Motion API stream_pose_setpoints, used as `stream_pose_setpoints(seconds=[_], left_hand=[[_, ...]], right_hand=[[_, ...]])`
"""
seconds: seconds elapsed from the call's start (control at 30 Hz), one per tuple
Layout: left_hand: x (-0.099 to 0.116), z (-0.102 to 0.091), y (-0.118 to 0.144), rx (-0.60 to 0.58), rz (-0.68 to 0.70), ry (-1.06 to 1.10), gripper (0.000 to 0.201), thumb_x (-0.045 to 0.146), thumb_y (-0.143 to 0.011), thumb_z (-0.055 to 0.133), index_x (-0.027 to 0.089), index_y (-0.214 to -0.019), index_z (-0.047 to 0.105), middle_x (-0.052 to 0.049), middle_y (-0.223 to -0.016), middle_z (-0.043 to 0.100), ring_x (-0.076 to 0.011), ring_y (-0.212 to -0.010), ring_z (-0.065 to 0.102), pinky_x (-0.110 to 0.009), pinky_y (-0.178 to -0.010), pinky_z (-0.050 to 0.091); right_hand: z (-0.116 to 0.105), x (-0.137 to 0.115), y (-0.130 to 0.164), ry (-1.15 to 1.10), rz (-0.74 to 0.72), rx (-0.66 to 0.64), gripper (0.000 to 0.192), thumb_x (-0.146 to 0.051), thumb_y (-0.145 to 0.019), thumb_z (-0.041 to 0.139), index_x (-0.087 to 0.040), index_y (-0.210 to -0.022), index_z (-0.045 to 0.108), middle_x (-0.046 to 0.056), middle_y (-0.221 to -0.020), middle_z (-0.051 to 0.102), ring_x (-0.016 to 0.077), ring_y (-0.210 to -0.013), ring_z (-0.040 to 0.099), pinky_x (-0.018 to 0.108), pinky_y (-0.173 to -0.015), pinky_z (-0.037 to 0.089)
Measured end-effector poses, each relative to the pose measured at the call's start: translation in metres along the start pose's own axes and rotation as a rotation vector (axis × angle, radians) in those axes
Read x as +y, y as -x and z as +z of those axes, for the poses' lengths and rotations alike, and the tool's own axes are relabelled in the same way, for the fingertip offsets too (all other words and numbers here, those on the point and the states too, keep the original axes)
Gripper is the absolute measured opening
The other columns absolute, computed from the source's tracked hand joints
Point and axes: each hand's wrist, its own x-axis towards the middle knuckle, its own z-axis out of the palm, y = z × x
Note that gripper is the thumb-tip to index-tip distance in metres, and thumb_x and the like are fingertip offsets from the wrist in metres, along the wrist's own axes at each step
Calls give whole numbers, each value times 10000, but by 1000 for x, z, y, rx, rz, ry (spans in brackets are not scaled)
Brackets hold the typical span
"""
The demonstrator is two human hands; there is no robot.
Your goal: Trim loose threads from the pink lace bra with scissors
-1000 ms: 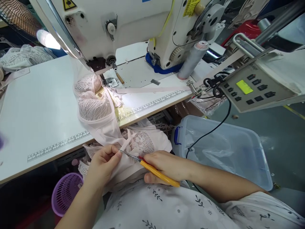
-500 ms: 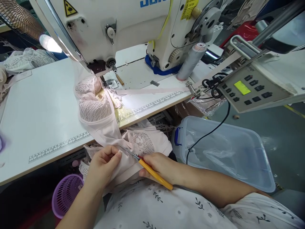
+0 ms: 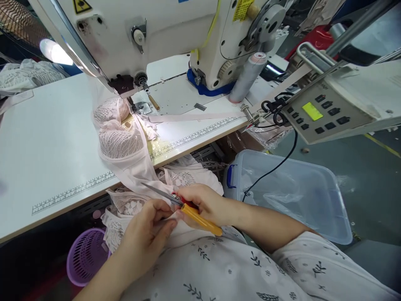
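Note:
My right hand [image 3: 205, 205] is closed round a pair of scissors [image 3: 200, 219] with yellow and red handles. The metal blades point up and left over pale pink fabric. Just left of them, my left hand [image 3: 150, 228] pinches an edge of the fabric between thumb and fingers. This fabric seems to belong to a pale pink lace bra [image 3: 120, 140], whose cups lie on the table under the sewing machine [image 3: 125, 54]. More pink lace pieces [image 3: 191, 173] hang in a heap below the table edge, partly hidden by my hands.
A white table [image 3: 53, 138] has printed rulers along its front edge. A pink elastic strip [image 3: 194, 117] runs from the machine to a feeder with a control panel [image 3: 328, 110]. A thread cone [image 3: 249, 77], clear plastic bin [image 3: 294, 196] and purple basket [image 3: 86, 257] stand around.
My left hand has shifted right along the fabric, closer to my right hand. The scissors have risen slightly, and more of their blades shows. The view has moved a little.

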Motion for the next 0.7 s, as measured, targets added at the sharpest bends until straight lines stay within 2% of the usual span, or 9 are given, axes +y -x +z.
stream_pose_setpoints(seconds=[0.1, 0.2, 0.27, 0.37, 0.43, 0.5, 0.57, 0.63, 0.7], left_hand=[[-10, -15, 1, 14, 151, -401, 136, 212, -852, 461, 202, -977, 515, -70, -871, 695, -220, -755, 672, -316, -646, 518], [-25, -32, 5, 37, 131, -641, 167, 241, -870, 417, 190, -933, 562, -71, -812, 696, -246, -719, 656, -339, -626, 488], [-31, -40, 9, 9, 91, -665, 162, 270, -871, 433, 204, -920, 573, -54, -812, 693, -236, -721, 648, -321, -624, 469], [-31, -44, 11, -51, 76, -617, 135, 282, -871, 461, 213, -908, 571, -29, -817, 684, -210, -736, 634, -296, -642, 453], [-25, -43, 10, -94, 88, -594, 129, 267, -880, 455, 205, -885, 568, -20, -807, 679, -197, -733, 625, -289, -646, 447], [-17, -41, 7, -130, 116, -591, 138, 249, -889, 440, 195, -871, 565, -20, -797, 674, -194, -724, 618, -293, -636, 442], [-9, -38, 3, -156, 168, -597, 155, 231, -893, 419, 187, -866, 565, -25, -781, 664, -198, -706, 610, -302, -617, 434], [-3, -35, -1, -176, 227, -593, 184, 210, -895, 388, 184, -860, 567, -26, -751, 649, -199, -675, 599, -305, -592, 425], [-1, -33, -5, -203, 281, -582, 185, 186, -886, 380, 186, -870, 564, -19, -726, 632, -190, -643, 586, -299, -570, 415]], right_hand=[[-21, 0, 10, 246, -54, 91, 228, -257, -742, 532, -196, -613, 355, -42, -577, 387, 86, -510, 337, 220, -477, 299], [-45, -2, 24, 404, -40, 265, 207, -284, -801, 474, -205, -635, 378, -30, -577, 394, 107, -515, 374, 239, -491, 326], [-58, -1, 33, 484, 15, 369, 203, -286, -826, 450, -210, -646, 396, -26, -571, 402, 114, -503, 384, 246, -479, 328], [-69, 4, 41, 659, 95, 397, 208, -288, -820, 470, -213, -632, 422, -23, -541, 411, 119, -464, 373, 258, -452, 300], [-70, 7, 40, 749, 118, 425, 206, -302, -801, 517, -210, -631, 445, -9, -546, 451, 134, -479, 415, 269, -464, 316], [-64, 7, 35, 745, 108, 462, 179, -306, -789, 558, -204, -662, 484, 17, -604, 526, 161, -543, 491, 282, -506, 369], [-51, 3, 25, 646, 8, 393, 84, -262, -785, 562, -196, -741, 535, 42, -705, 597, 190, -655, 561, 303, -593, 433], [-34, -1, 13, 501, -150, 183, 46, -191, -775, 534, -193, -813, 561, 57, -812, 637, 202, -784, 590, 319, -714, 463], [-16, -2, 0, 399, -226, -32, 46, -159, -766, 521, -190, -776, 554, 62, -832, 641, 196, -824, 586, 308, -753, 458]])
